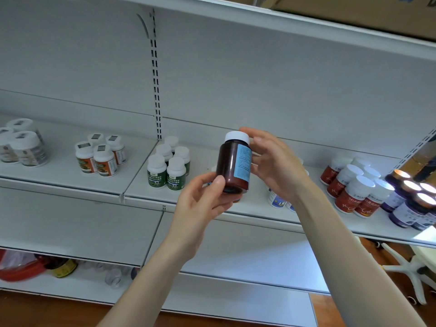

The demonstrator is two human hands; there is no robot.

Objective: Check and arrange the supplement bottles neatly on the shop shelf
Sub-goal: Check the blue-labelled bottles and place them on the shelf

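A dark brown bottle point(232, 165) with a white cap and a blue label is held upright in front of the white shelf point(70, 182). My left hand point(203, 199) grips its base from below, thumb on the front. My right hand point(273, 164) holds its cap and right side. On the shelf stand groups of bottles: green-labelled ones point(167, 168), orange-labelled ones point(100, 155), grey-labelled ones point(22, 146), red-labelled ones point(351, 185) and purple ones point(410, 204). Blue-and-white bottles point(277, 199) are partly hidden behind my right wrist.
A slotted upright point(157, 90) divides the shelf's back panel. The lower shelf point(70, 282) holds a red item point(21, 267), a yellow-labelled jar point(63, 267) and clear jars. A white chair base point(410, 267) stands on the floor at right.
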